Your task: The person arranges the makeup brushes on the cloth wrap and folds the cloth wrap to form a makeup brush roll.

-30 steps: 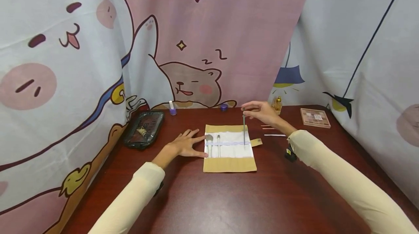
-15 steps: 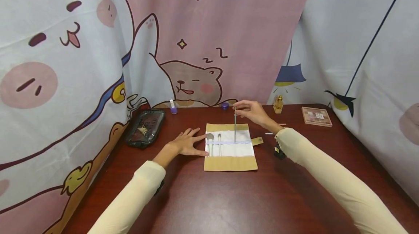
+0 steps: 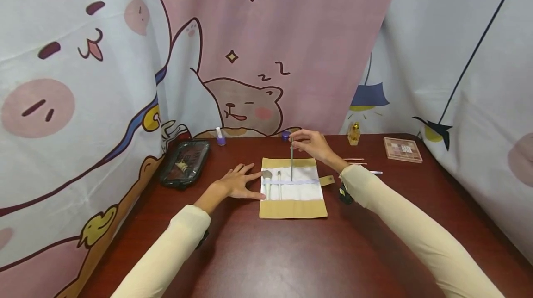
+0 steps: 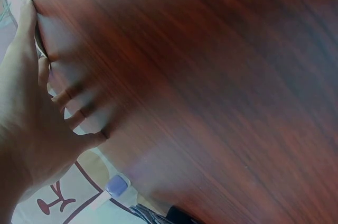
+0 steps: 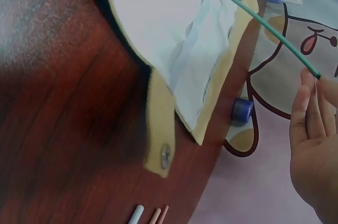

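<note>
A tan brush roll (image 3: 293,209) with a white lining lies unfolded on the table, a pale elastic band across its middle. Tucked under that band at the left are a fluffy makeup brush (image 3: 267,176) and a slimmer brush (image 3: 279,184). My left hand (image 3: 237,184) rests with fingers spread at the roll's left edge, thumb and index finger touching it. Between thumb and fingertips, my right hand (image 3: 313,144) pinches the top of a thin green stick (image 5: 269,28). The stick stands nearly upright, its lower tip at the band, right of the slimmer brush.
Several slim sticks (image 3: 354,161) lie right of the roll, partly behind my right forearm. Farther back are a gold bottle (image 3: 354,134), a palette (image 3: 402,149), a purple jar (image 5: 243,110) and a purple-and-white bottle (image 3: 220,137). A black tray (image 3: 185,164) sits at the left; curtains enclose the table.
My right hand has carried the green stick leftward over the roll, from its right side to the band near the middle. My left hand has stayed in place.
</note>
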{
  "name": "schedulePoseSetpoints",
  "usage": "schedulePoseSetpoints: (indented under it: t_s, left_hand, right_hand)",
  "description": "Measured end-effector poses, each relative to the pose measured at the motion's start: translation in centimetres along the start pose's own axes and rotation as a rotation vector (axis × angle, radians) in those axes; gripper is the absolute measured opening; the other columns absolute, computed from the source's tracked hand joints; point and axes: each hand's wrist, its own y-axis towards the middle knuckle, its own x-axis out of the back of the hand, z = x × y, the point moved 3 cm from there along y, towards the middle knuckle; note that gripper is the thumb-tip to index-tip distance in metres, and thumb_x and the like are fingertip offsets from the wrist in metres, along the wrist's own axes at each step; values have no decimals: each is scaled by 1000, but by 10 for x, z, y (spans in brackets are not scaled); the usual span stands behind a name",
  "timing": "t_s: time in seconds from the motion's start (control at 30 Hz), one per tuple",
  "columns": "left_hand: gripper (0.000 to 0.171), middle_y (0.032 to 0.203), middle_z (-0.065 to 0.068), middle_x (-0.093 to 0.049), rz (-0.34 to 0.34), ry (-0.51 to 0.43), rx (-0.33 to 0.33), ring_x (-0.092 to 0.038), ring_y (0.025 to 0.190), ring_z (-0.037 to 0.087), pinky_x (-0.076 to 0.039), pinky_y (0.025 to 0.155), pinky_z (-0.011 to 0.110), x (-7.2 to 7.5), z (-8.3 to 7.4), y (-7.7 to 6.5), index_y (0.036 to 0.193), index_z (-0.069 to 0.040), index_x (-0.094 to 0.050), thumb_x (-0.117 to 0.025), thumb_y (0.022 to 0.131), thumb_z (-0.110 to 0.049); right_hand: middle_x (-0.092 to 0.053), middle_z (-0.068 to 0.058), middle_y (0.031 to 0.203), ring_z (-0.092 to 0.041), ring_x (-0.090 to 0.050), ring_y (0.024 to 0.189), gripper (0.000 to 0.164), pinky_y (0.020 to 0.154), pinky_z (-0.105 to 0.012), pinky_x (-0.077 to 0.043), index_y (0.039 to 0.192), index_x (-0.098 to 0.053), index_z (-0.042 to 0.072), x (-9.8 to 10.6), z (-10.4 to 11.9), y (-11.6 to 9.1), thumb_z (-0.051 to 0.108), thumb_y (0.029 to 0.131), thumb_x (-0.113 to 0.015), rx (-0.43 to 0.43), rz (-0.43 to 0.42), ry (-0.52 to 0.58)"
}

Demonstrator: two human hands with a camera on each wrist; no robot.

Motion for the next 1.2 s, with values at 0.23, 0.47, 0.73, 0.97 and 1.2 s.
schedulePoseSetpoints:
  t_s: [0.23,0.47,0.73,0.97,1.2]
  left_hand:
    - [96,174,5,-14,7,-13,2,-12,158,35,-18,124,62,2,-2,-2,164,-43,-27,-55,83,-87]
    - [95,174,6,-15,6,-4,9,-14,158,35,-19,123,63,2,-1,-3,164,-43,-28,-55,83,-87]
    - [95,174,6,-15,9,-10,7,-15,158,35,-19,123,64,3,-4,-3,164,-42,-28,-55,83,-87]
    - [96,174,5,-15,12,-1,12,-14,158,34,-19,123,63,2,-4,-2,164,-43,-27,-54,83,-88]
    - [96,174,5,-15,8,-8,9,-15,157,35,-19,123,63,1,-3,-1,164,-43,-27,-55,83,-88]
  right_hand:
    - [-73,-23,120,-41,-73,101,25,84,-54,-60,123,-74,5,-9,-8,-3,7,98,-73,-60,26,-31]
    - [-74,-21,119,-32,-74,105,29,89,-48,-60,125,-73,2,-16,-16,-9,10,98,-74,-64,63,-91]
    - [-77,-14,113,-29,-75,104,29,80,-37,-62,124,-73,-1,-25,-29,-23,11,98,-74,-37,140,-203]
    - [-79,-8,108,-24,-75,104,25,89,-40,-59,118,-77,3,-31,-35,-34,14,95,-77,-3,179,-260]
    - [-79,-10,107,-23,-76,100,21,86,-37,-61,112,-78,0,-34,-32,-44,10,94,-78,116,214,-271]
